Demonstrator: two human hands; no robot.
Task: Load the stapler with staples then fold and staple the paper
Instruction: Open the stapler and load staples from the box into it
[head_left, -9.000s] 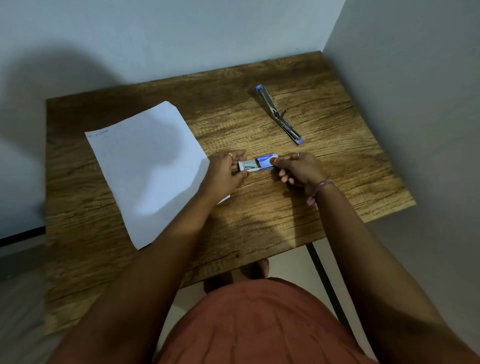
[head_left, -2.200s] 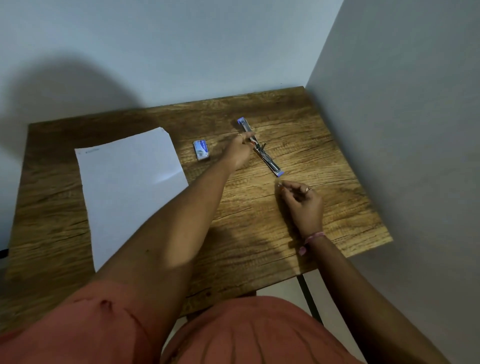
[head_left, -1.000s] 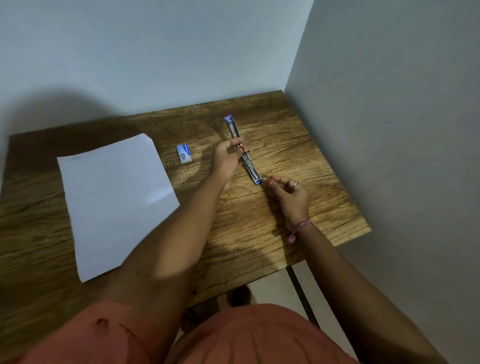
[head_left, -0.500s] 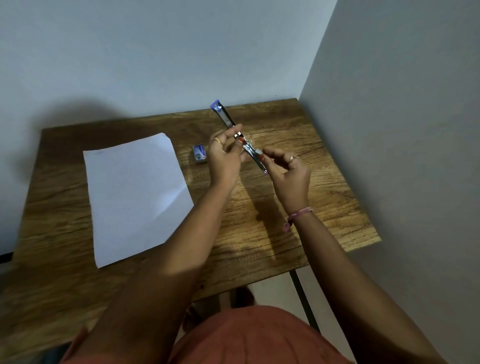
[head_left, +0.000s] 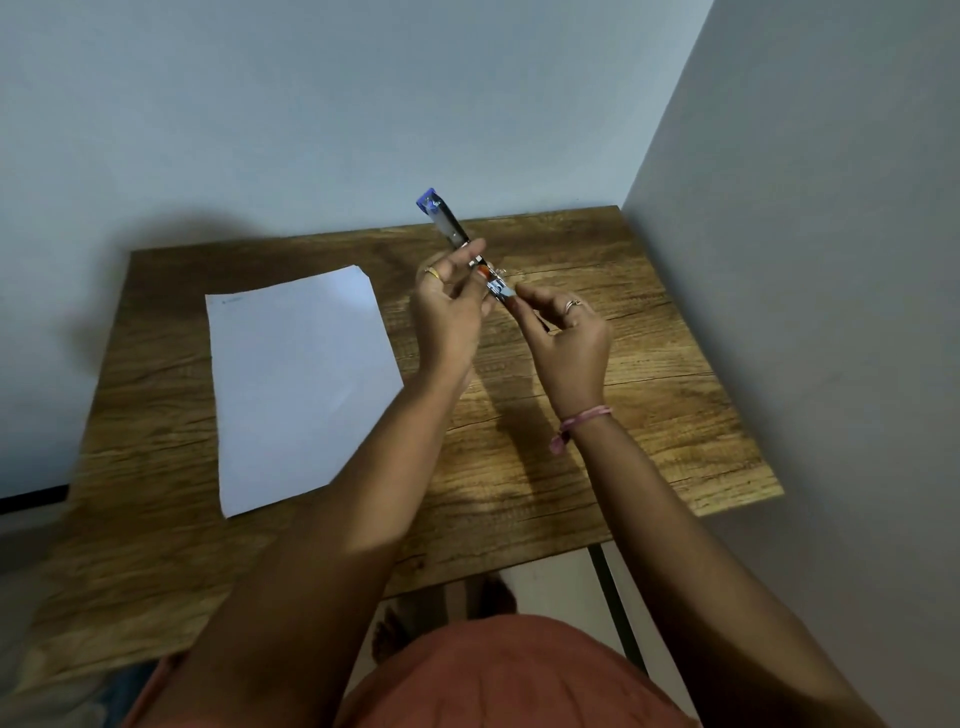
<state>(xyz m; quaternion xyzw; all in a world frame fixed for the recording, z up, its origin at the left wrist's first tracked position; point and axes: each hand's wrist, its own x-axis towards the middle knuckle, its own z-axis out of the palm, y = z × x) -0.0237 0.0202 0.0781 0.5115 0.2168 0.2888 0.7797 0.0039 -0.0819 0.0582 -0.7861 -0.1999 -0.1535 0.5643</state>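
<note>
- Lying flat on the left half of the wooden table (head_left: 649, 374), a white sheet of paper (head_left: 298, 384) has faint marks at its far-left corner, too small to read; its near-right edge is covered by the left forearm.
- Blur smears the table's left edge and the wall's shadow there.
- Raised above the table's far middle, the left hand (head_left: 449, 306) pinches the opened stapler (head_left: 457, 244) between thumb and fingers at its hinge; a ring shows on one finger.
- The stapler stands unfolded in a long tilted line, blue-tipped end up and away against the wall, lower end toward the right hand; its middle is hidden behind the fingers.
- The right hand (head_left: 569, 348) has its fingertips closed at the stapler's lower end; whether it holds staples I cannot tell. A ring and a pink wrist thread (head_left: 579, 423) show.
- Below the near edge, an orange garment (head_left: 498, 675) and a dark table leg (head_left: 615, 603) are partly cut off.
</note>
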